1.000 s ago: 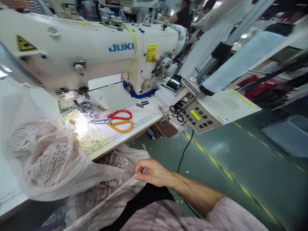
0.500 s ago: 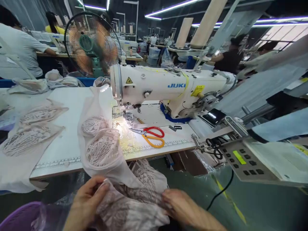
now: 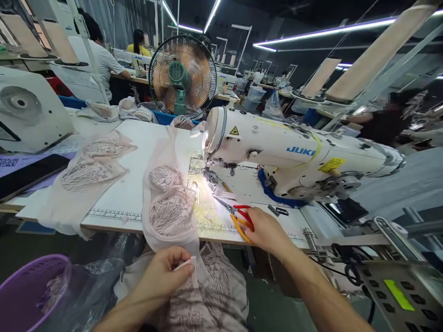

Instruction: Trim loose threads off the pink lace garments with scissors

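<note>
My left hand (image 3: 164,272) is closed in a pinch on the pale edge of a lace bra piece (image 3: 207,295) that hangs below the table's front edge. My right hand (image 3: 268,230) is closed round the red and yellow handles of the scissors (image 3: 231,208), whose blades point left toward the needle area. Just above my left hand, a pale pink bra (image 3: 171,214) with lace cups lies on the table. The white sewing machine (image 3: 270,147) stands behind the scissors, its lamp lighting the needle plate. My right fingertips are partly hidden.
Another lace bra piece (image 3: 92,173) lies to the left, near a black phone (image 3: 34,175). A small dark blade (image 3: 282,210) rests right of the scissors. A purple basket (image 3: 34,272) stands low at left. A fan (image 3: 182,76) and co-workers are behind the table.
My right hand has let go of the lace fabric and moved up to the scissors on the table, taking hold of their handles. My left hand still pinches fabric. The view has turned left.
</note>
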Action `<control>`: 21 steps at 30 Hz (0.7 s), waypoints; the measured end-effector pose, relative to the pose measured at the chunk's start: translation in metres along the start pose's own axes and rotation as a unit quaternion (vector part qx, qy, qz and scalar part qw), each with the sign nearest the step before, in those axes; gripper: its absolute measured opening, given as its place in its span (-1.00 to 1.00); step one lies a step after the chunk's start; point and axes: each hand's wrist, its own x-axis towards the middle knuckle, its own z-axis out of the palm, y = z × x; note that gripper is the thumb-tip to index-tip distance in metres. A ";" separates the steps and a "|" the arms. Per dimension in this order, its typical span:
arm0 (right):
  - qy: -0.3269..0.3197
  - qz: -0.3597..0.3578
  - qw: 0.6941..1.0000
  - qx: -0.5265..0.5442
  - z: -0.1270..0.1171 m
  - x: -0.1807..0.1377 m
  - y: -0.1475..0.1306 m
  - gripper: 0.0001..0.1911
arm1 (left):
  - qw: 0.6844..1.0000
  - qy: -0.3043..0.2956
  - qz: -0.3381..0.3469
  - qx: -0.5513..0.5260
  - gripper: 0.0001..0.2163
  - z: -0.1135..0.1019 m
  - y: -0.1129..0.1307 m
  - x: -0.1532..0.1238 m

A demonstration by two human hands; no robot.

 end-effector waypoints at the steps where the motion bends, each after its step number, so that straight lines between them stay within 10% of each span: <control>1: -0.016 0.001 0.999 0.043 0.004 -0.014 -0.003 -0.95 | 1.000 -0.016 -0.008 -0.006 -0.74 0.001 0.000 0.001; 10: -0.109 0.093 0.858 0.493 0.066 -0.087 -0.068 -0.76 | 0.990 -0.137 -0.006 0.025 -0.71 0.025 -0.010 0.020; 21: -0.118 0.114 0.846 0.507 0.084 -0.093 -0.055 -0.70 | 0.989 -0.147 -0.022 0.001 -0.76 0.026 -0.013 0.019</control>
